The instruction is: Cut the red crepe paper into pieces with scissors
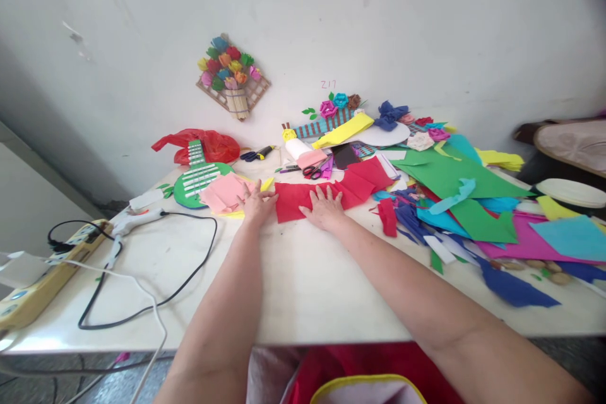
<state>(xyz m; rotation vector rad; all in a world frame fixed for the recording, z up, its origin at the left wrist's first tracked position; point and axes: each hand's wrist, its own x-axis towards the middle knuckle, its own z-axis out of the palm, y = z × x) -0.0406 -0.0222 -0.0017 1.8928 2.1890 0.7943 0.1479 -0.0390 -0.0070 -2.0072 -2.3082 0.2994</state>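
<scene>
A strip of red crepe paper (355, 187) lies across the middle of the table, its right part creased. My right hand (324, 206) rests on it with fingers spread. Just beyond the strip's left end is my left hand (258, 203), fingers apart, at the edge of a pink paper piece (221, 192). That pink paper partly covers a green guitar-shaped board (195, 180) with white strips. Black-handled scissors (312, 172) lie behind the red strip, near a pale pink roll (311, 159).
Cut papers, including a large green sheet (454, 173), pile up on the right. A glue gun (137, 221), cables and a power strip (52, 274) lie at left. A flower decoration (237, 103) hangs on the wall.
</scene>
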